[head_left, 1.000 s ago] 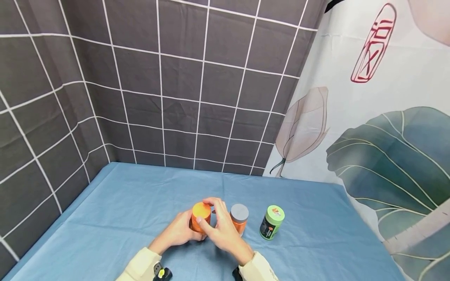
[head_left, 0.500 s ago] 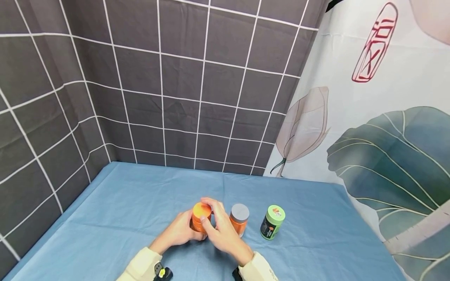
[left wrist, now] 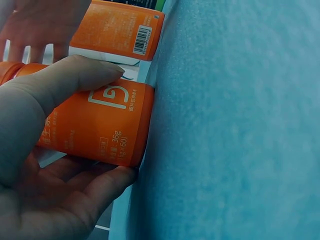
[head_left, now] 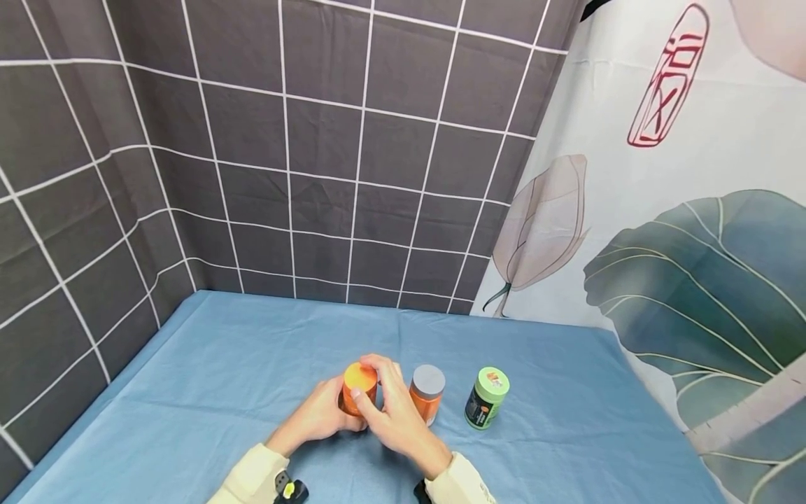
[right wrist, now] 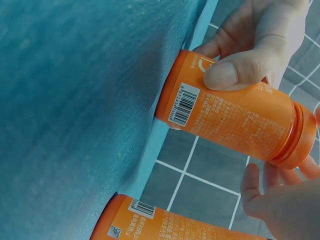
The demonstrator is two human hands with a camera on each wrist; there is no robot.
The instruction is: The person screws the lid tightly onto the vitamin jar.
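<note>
An orange supplement bottle (head_left: 359, 399) with an orange screw lid (head_left: 360, 376) stands upright on the blue cloth. My left hand (head_left: 321, 411) grips its body from the left; in the left wrist view the thumb (left wrist: 80, 72) lies across the printed label and the fingers wrap the other side. Around the lid (right wrist: 297, 140), my right hand (head_left: 399, 413) pinches with thumb and fingers from the right. The bottle's base is at the cloth in both wrist views. Just right of my right hand is a second orange bottle (head_left: 427, 395) with a grey lid.
A green-lidded bottle (head_left: 487, 399) with a black label stands farther right. Blue cloth (head_left: 252, 364) covers the table. Behind rises a dark grid-patterned curtain (head_left: 321, 140), and on the right a white leaf-printed one (head_left: 604, 210).
My right thumb has shifted slightly to the right on the lid's edge and back left. The left hand and the bottles have kept their places.
</note>
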